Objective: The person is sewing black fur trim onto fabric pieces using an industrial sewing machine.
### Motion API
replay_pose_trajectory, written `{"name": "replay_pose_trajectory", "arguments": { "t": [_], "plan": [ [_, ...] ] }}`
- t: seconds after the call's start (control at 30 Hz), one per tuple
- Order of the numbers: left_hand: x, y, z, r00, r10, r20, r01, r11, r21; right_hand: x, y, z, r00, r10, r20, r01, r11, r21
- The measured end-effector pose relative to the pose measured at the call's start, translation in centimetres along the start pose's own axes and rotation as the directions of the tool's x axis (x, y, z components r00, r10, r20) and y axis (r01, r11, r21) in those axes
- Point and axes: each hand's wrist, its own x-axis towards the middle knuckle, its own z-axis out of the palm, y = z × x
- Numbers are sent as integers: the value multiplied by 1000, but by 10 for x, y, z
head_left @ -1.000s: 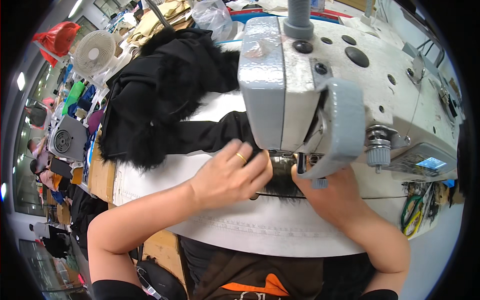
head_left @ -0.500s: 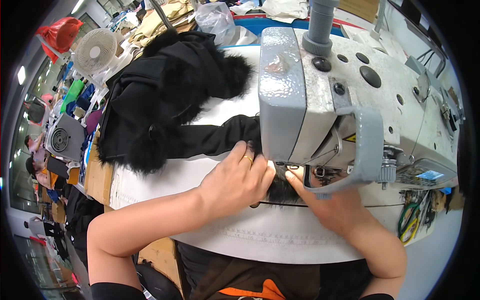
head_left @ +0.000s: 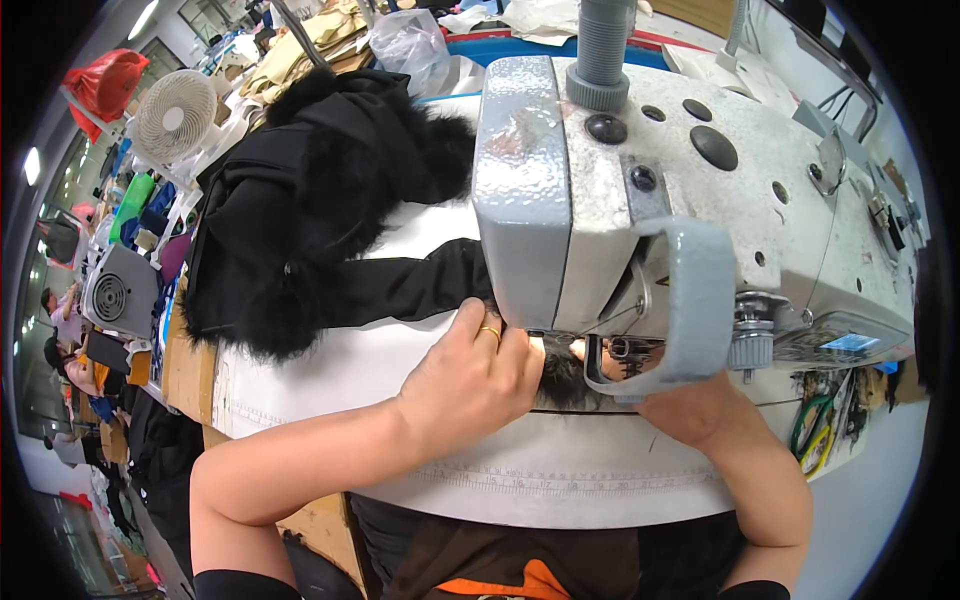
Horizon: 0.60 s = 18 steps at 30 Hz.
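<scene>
A black fur-trimmed garment (head_left: 300,190) is heaped on the left of the white sewing table. From it a black fabric strip (head_left: 400,283) runs right to the head of a grey sewing machine (head_left: 525,190). My left hand (head_left: 475,375), a ring on one finger, is closed on the strip's edge just left of the machine head. A tuft of black fur (head_left: 566,378) shows below the needle area, between my hands. My right hand (head_left: 690,408) is on its right, mostly behind the machine's grey guard (head_left: 695,300). One of its fingertips shows beside the fur; its other fingers are hidden.
A printed ruler scale (head_left: 540,482) runs along the table's curved front edge. Scissors with yellow and green handles (head_left: 818,440) lie at the right. Farther off are a white fan (head_left: 175,117), a clear plastic bag (head_left: 410,50) and a thick ribbed hose (head_left: 600,55) rising from the machine.
The view has shifted, so the machine and garment sit farther left in the picture. My right hand has drawn farther behind the guard; its thumb, plain before, is now mostly hidden.
</scene>
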Motion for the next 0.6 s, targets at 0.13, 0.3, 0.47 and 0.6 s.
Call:
{"name": "replay_pose_trajectory", "arguments": {
  "t": [0.13,0.3,0.47,0.6],
  "plan": [
    [1,2,-5,988,-9,151,0,999,53,0,-4,3,997,-45,-65,41,997,-61],
    [-1,-2,-6,997,26,77,-29,999,39,0,-8,7,994,2,-106,-5,999,-32],
    [1,-4,-11,993,65,103,-72,995,71,1,-18,-4,1000,-28,2,28,988,-155],
    [3,-4,-8,993,66,101,-73,995,68,5,-25,-3,1000,0,20,4,985,-170]
  ]
}}
